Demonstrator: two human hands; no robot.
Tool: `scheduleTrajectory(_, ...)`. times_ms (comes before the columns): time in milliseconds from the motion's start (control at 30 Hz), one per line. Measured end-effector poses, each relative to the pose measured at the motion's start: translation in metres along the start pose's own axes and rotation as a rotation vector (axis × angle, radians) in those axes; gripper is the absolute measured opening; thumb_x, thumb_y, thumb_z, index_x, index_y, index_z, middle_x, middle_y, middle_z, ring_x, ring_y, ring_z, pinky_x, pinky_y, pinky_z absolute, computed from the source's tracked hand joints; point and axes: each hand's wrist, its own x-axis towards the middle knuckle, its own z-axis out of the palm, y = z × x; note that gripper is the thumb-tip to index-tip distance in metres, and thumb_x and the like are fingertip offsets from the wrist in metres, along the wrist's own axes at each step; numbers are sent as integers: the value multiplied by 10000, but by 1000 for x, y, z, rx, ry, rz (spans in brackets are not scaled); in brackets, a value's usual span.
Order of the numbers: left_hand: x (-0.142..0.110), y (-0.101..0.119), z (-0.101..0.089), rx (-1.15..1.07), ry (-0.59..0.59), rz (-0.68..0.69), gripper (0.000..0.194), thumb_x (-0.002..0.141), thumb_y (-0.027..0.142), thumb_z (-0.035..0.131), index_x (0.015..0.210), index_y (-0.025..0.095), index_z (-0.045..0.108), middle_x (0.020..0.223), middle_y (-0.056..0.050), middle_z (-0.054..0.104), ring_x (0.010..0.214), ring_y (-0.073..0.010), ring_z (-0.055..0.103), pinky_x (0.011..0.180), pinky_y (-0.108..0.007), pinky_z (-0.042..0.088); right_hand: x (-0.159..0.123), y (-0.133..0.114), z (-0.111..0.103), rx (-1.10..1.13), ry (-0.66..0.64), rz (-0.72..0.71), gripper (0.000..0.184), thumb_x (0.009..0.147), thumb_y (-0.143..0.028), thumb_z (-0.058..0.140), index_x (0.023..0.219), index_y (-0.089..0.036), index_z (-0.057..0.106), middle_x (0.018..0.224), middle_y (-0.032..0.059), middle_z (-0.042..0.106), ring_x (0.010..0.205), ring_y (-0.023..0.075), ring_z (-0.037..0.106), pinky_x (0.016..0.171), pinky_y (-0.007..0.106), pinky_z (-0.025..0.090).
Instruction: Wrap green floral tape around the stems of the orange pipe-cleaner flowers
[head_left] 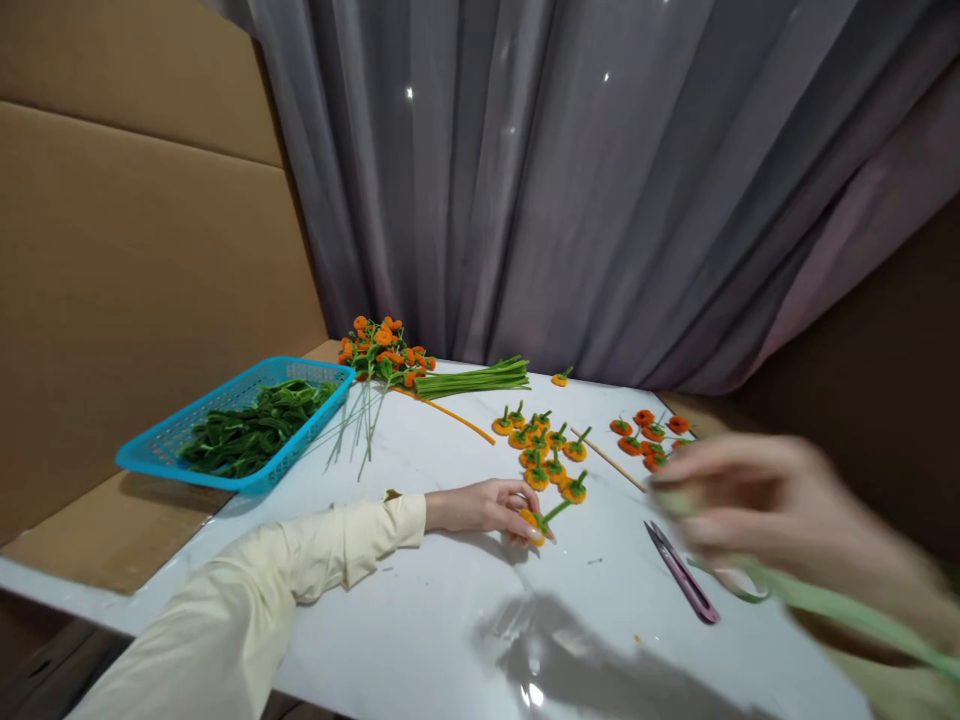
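My left hand rests on the table with its fingers closed round a yellow-orange fuzzy flower head. A short green stem on it points up and to the right. My right hand is raised above the table's right side and smeared by motion. Its fingers are pinched together on something pale green, apparently a light green tape that trails past the wrist to the right edge. Several similar yellow flower heads lie just beyond my left hand. Purple thread snips lie below my right hand.
A blue basket of green fuzzy leaves stands at left. Behind are orange flowers on stems, green fuzzy sticks and an orange strip. A thin wooden stick and red-orange flower heads lie at right.
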Motion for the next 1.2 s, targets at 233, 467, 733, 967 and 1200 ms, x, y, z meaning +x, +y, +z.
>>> scheduleTrajectory(233,-12,-8,9,417,149,189,372,676,243,775,946,151,536,769,18,577,667,-93,513,647,-223,408,16,82,58,471,31,334,515,619,-259,823,1076,-160,605,704,-5,678,542,121,618,587,266,487)
scheduleTrajectory(467,-16,-16,12,983,294,403,293,820,286,632,1044,170,481,844,-25,604,683,-127,557,632,-239,463,12,107,65,570,136,296,654,647,-254,803,1224,-192,501,692,-16,678,512,120,587,548,271,485)
scheduleTrajectory(733,-17,-22,9,1158,235,580,317,848,290,615,1092,165,456,927,-77,650,726,-166,621,655,-260,496,11,109,66,428,155,220,402,719,-280,748,1070,-165,589,679,-22,622,619,115,594,642,258,472)
scheduleTrajectory(967,-16,-24,7,1193,217,602,358,846,281,628,1130,165,444,938,-82,652,757,-171,629,679,-264,504,12,111,66,409,128,236,294,688,-322,771,855,-169,584,699,-15,619,625,112,588,629,251,469)
scheduleTrajectory(1200,-14,-20,9,1187,125,650,215,885,213,570,1077,153,495,984,-108,645,850,-174,613,754,-268,497,10,110,64,453,91,238,248,738,-341,737,843,-158,609,747,15,647,706,135,612,688,271,478)
